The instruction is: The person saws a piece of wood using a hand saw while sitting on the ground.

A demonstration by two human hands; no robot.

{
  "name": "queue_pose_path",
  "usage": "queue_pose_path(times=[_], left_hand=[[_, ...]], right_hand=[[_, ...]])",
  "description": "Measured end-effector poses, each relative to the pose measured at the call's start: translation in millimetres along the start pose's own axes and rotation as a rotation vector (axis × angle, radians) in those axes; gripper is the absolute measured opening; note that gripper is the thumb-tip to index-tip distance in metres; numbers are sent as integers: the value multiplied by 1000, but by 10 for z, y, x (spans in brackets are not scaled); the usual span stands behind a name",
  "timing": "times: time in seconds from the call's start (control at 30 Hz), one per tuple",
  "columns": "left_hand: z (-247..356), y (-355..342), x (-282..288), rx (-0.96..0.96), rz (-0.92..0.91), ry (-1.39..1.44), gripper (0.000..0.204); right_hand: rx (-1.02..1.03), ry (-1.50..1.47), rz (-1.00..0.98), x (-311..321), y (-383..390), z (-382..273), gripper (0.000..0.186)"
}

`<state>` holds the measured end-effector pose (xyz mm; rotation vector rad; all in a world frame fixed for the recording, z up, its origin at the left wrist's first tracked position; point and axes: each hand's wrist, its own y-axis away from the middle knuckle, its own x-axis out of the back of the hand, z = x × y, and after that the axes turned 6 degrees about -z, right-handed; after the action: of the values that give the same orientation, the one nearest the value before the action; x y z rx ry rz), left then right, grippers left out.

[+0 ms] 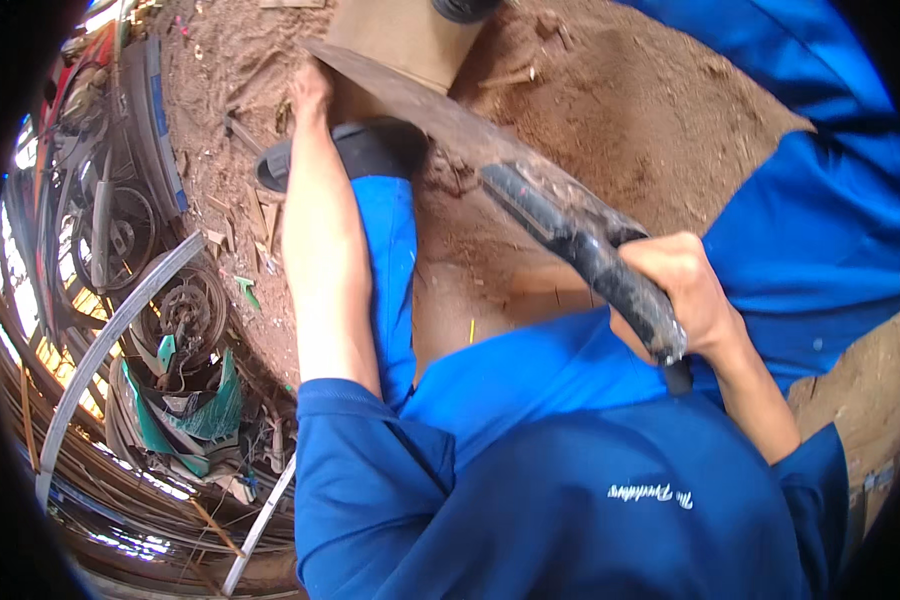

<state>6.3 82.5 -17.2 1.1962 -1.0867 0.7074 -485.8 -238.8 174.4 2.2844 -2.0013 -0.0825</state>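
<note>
The saw has a long, dull brown-grey blade, approx. straight, w/ dirty marks near its black handle, which is thick, slightly curved and worn. It is in the middle of the view, slanting from upper L to lower R, w/ the far part of its blade across the tan board; if it touches there, I cannot tell. R hand is closed firmly around the handle, w/ elbow bent. L arm reaches almost straight fwd., and L hand is at the board's L edge, near the blade tip; its fingers are partly hidden, so I cannot tell its grip
</note>
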Motion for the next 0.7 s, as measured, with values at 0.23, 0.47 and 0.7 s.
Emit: queue_pose_path(times=[0.23,0.47,0.7], left_hand=[[-21,42,63,23,-3,-4,46],[27,50,32,50,-18,15,46],[-24,87,20,56,-27,5,46]], right_hand=[[87,187,179,213,-149,38,20],[74,155,80,-34,-43,362,34],[72,116,107,-88,-94,513,34]])
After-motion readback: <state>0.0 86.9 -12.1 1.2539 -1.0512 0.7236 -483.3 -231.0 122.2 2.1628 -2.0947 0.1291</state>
